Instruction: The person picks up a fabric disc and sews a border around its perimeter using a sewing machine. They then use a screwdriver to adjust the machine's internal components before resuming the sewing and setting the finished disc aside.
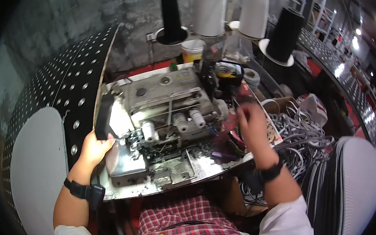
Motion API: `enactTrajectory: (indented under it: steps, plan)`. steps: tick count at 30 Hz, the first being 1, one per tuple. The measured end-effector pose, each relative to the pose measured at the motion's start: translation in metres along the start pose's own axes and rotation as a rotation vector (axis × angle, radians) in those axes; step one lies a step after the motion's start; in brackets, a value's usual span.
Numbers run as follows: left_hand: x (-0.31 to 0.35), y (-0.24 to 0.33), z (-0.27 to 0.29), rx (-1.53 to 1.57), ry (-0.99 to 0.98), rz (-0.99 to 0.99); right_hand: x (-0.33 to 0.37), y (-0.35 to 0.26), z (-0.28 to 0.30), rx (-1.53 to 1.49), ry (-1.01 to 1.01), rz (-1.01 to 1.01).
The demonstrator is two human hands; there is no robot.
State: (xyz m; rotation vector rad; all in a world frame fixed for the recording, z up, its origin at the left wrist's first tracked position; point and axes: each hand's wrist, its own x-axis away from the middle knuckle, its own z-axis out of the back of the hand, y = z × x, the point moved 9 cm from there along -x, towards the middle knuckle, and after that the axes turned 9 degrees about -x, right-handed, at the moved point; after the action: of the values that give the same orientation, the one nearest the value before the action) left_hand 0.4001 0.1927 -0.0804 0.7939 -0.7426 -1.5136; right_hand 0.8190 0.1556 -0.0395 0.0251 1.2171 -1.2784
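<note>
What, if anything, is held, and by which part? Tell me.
Left hand: a black strip, by its lower end. Right hand: blurred, cannot tell.

Right hand (pixel 253 122): blurred, its hold unclear | left hand (pixel 93 149): fingers partly hidden at dark strip (pixel 104 116) | right-hand white spool (pixel 254 14): top cut by upper edge | checked apron (pixel 188 229), white sleeves (pixel 288 233): cut by lower edge | sewing machine (pixel 151 103): needle too small to tell | far lights (pixel 355 43): blurred

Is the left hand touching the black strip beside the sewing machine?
Touching: the head view shows the left hand closed on the lower end of the black strip.
</note>
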Motion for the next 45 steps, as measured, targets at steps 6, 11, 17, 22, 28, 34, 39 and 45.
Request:
enactTrajectory:
  steps: [6, 11, 17, 22, 28, 34, 39, 45]
  plan:
    - [-0.009, 0.008, 0.007, -0.432, 0.052, -0.122, -0.113, 0.11, -0.066, 0.242, -0.186, -0.123]
    - [-0.017, -0.001, 0.002, -0.239, 0.057, -0.142, -0.143, 0.134, -0.134, 0.386, -0.314, 0.122]
    - [-0.012, -0.013, 0.003, -0.003, 0.026, 0.01, -0.149, 0.116, -0.169, 0.411, -0.613, 0.17]
    - [-0.013, -0.019, 0.007, -0.07, 0.07, 0.045, -0.151, 0.115, -0.173, 0.452, -0.69, 0.021]
    - [-0.014, -0.011, 0.001, 0.025, 0.05, 0.023, -0.158, 0.116, -0.184, 0.498, -0.767, -0.032]
    - [-0.014, 0.002, -0.005, 0.023, 0.005, -0.01, -0.154, 0.122, -0.194, 0.55, -0.883, -0.089]
    - [-0.014, -0.009, -0.007, 0.125, -0.01, -0.015, -0.156, 0.132, -0.199, 0.52, -0.847, -0.153]
    - [-0.016, -0.022, 0.002, -0.063, 0.016, -0.024, -0.159, 0.141, -0.198, 0.42, -0.817, -0.264]
